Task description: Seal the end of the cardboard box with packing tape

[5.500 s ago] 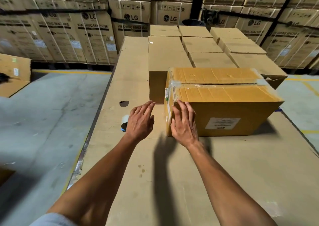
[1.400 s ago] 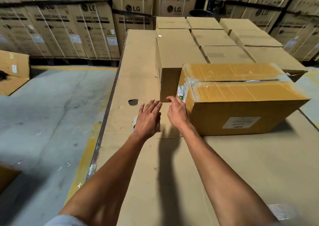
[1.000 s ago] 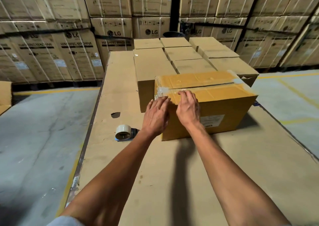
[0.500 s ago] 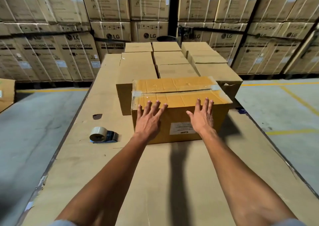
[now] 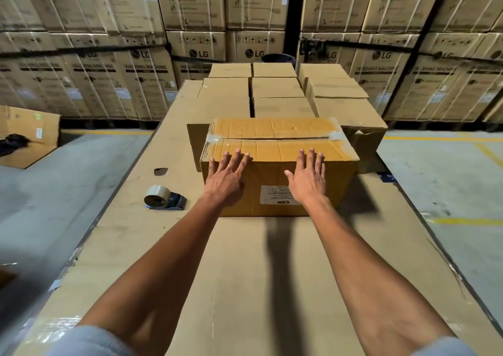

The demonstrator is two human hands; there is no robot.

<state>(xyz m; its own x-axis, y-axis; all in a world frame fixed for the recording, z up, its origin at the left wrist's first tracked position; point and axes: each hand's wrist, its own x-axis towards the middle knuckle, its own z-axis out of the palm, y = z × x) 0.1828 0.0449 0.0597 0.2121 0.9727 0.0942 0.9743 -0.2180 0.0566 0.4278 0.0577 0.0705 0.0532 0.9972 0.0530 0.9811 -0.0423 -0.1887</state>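
Observation:
A brown cardboard box (image 5: 275, 135) sits on the cardboard-covered table (image 5: 245, 274), its top flaps closed, with clear tape along the seam and over both ends. A white label is on its near side. My left hand (image 5: 227, 180) lies flat with spread fingers against the near side at the left, fingertips over the top edge. My right hand (image 5: 307, 178) lies flat the same way at the right, partly over the label. A roll of packing tape in a dark dispenser (image 5: 163, 197) lies on the table left of the box, apart from both hands.
Several plain cardboard boxes (image 5: 280, 89) stand in rows behind the taped box. Tall stacks of LG washing machine cartons (image 5: 136, 70) line the back. Grey floor with yellow lines lies on both sides. An open carton (image 5: 27, 135) lies at far left.
Both hands left the box's left end and moved to its near side, now spread flat there. The head view shifted left to centre on the box.

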